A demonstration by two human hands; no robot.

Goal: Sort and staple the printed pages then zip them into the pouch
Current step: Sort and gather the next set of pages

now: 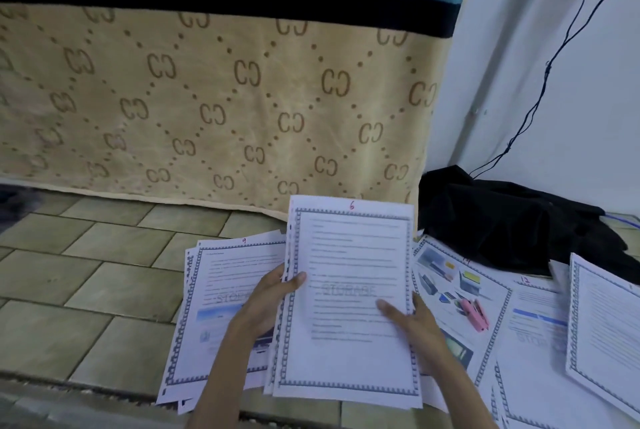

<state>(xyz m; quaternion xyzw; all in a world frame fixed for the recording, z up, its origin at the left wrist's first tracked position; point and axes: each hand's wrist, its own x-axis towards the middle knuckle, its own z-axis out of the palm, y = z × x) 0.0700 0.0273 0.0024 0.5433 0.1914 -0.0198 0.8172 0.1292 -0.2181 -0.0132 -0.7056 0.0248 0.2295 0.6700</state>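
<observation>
head view: a person holds a stack of pages (349,304) above a tiled floor (86,272), the top sheet marked 6 in red. the left hand (266,304) grips the stack's left edge, thumb on the front. the right hand (412,317) grips the right edge, thumb laid across the print. under the stack to the left lies a pile topped by page 9 (221,297). to the right, a picture page (450,293) carries a pink stapler (476,314); beyond it lie page 12 (533,321) and another sheet (606,324). a black cloth (502,220) sits by the white wall (554,82), a cable (540,92) running down to it. a patterned blanket (207,99) hangs behind.
</observation>
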